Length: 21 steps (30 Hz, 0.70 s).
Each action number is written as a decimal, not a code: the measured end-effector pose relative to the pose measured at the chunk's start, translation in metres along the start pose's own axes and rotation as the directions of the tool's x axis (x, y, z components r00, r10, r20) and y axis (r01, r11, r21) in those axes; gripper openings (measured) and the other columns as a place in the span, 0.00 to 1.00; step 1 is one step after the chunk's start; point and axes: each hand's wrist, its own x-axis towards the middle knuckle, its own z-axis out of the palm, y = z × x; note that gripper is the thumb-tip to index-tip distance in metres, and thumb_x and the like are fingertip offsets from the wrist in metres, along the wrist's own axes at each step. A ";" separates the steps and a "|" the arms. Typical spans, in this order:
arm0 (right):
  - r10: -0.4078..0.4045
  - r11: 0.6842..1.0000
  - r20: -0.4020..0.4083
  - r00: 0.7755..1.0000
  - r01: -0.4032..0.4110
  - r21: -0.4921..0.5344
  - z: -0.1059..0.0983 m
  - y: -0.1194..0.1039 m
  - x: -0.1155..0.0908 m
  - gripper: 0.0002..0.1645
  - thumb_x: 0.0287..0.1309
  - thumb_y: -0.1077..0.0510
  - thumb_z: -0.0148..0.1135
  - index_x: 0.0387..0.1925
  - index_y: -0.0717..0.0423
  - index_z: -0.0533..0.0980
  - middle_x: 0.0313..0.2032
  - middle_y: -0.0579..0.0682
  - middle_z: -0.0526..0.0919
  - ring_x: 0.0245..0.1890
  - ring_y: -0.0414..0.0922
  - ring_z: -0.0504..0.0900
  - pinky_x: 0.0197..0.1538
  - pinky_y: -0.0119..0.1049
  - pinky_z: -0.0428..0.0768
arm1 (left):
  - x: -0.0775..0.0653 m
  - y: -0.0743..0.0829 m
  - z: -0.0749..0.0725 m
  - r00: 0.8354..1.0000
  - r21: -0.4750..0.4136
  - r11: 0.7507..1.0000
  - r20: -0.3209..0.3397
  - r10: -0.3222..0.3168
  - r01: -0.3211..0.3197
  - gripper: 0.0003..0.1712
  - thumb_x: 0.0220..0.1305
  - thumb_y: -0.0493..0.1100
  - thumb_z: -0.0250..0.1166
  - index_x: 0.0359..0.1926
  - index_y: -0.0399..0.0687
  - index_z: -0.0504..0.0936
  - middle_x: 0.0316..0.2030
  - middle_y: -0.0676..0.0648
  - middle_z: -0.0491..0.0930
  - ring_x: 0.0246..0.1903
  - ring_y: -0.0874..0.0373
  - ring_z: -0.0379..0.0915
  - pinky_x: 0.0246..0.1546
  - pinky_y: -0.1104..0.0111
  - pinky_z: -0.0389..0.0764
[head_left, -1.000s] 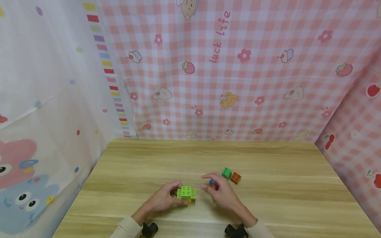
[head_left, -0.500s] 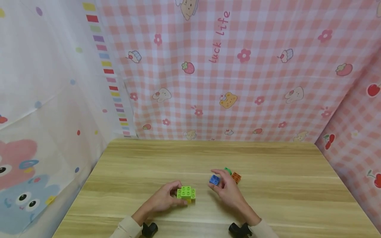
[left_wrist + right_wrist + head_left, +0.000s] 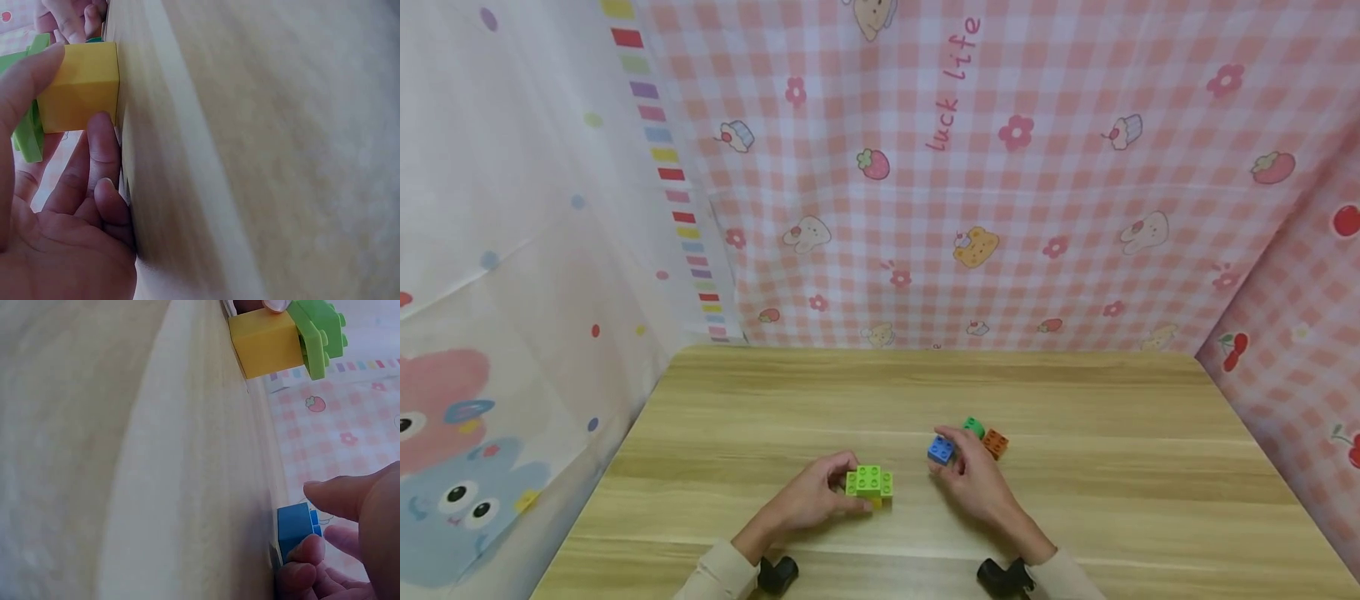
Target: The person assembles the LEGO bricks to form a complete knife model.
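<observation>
Left hand (image 3: 811,498) pinches the yellow block (image 3: 81,87) between thumb and fingers; right hand (image 3: 977,483) is loosely spread around the blue block (image 3: 940,451), its thumb standing clear of the block in the right wrist view; whether its other fingers press on the blue block I cannot tell.

Taking 12 o'clock as the far edge of the table (image 3: 760,400), the yellow block stands upright at the left hand's 3 o'clock, with lime-green pieces (image 3: 868,482) stacked on top; the blue block sits on the wood at the stack's 2 o'clock, studs up; the green block (image 3: 973,428) lies near it, at the blue block's 2 o'clock, partly hidden by the right hand; the brown block (image 3: 996,443) is just beside the green one, at its 4 o'clock.

Pink checked cloth (image 3: 925,208) hangs at 12 o'clock; white cloth (image 3: 550,250) hangs at 9.
</observation>
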 end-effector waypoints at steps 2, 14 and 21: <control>0.004 1.000 -0.001 1.000 -0.004 -0.006 0.000 0.001 0.001 0.33 0.55 0.63 0.71 0.63 0.56 0.73 0.45 0.51 0.75 0.27 0.38 0.70 0.29 0.28 0.71 | 0.000 0.000 0.000 1.000 -0.004 1.000 0.000 -0.002 0.002 0.17 0.52 0.47 0.77 0.38 0.57 0.77 0.39 0.53 0.80 0.39 0.55 0.75 0.40 0.66 0.75; -0.001 1.000 -0.022 1.000 0.001 -0.019 0.001 0.004 0.002 0.27 0.56 0.65 0.71 0.58 0.61 0.76 0.40 0.50 0.76 0.26 0.36 0.69 0.29 0.28 0.70 | 0.002 -0.002 -0.001 1.000 -0.017 1.000 0.004 0.005 -0.005 0.17 0.53 0.48 0.77 0.37 0.55 0.76 0.38 0.52 0.80 0.39 0.55 0.74 0.40 0.66 0.75; 0.023 0.999 -0.043 0.999 -0.025 -0.035 0.004 0.005 0.001 0.27 0.54 0.64 0.73 0.57 0.61 0.77 0.38 0.50 0.76 0.25 0.36 0.69 0.28 0.28 0.69 | 0.000 -0.002 0.000 1.000 -0.007 1.000 0.005 0.000 0.000 0.17 0.54 0.49 0.77 0.37 0.55 0.77 0.39 0.52 0.80 0.40 0.54 0.74 0.40 0.66 0.75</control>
